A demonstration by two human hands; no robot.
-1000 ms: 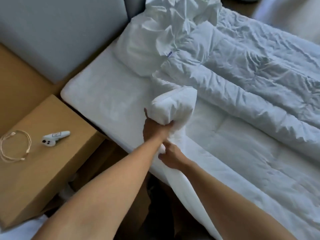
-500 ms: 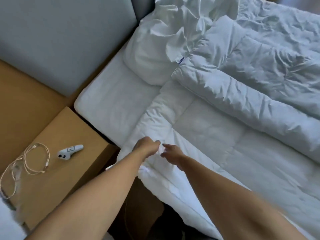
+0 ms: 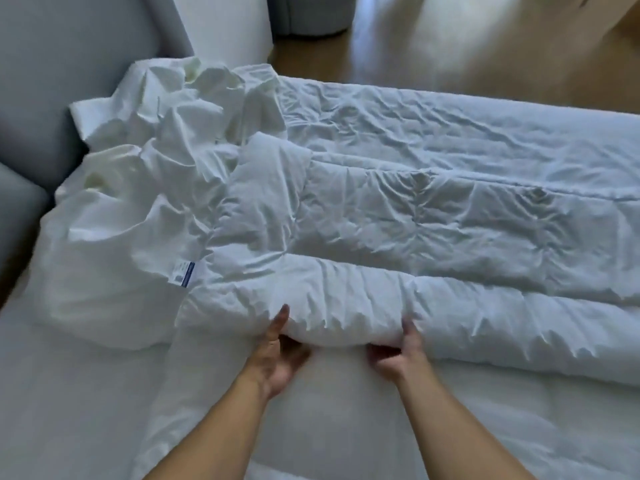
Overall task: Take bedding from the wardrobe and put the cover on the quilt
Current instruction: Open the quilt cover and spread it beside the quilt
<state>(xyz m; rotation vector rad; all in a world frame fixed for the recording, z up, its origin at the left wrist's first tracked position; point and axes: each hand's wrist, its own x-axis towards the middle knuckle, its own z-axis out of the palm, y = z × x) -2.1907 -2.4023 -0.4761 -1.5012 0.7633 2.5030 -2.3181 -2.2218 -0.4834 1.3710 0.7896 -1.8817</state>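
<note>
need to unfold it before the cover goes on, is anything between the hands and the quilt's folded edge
Nothing visible. The left hand and right hand both grip the quilt at its folded edge; the crumpled cover lies at its left end.

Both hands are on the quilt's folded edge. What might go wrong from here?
1. The left hand and right hand grip the quilt close together, so pulling may drag only this section and leave the rest bunched.
2. The cover lies crumpled near the headboard, its opening unseen; the quilt may go in twisted.
</note>
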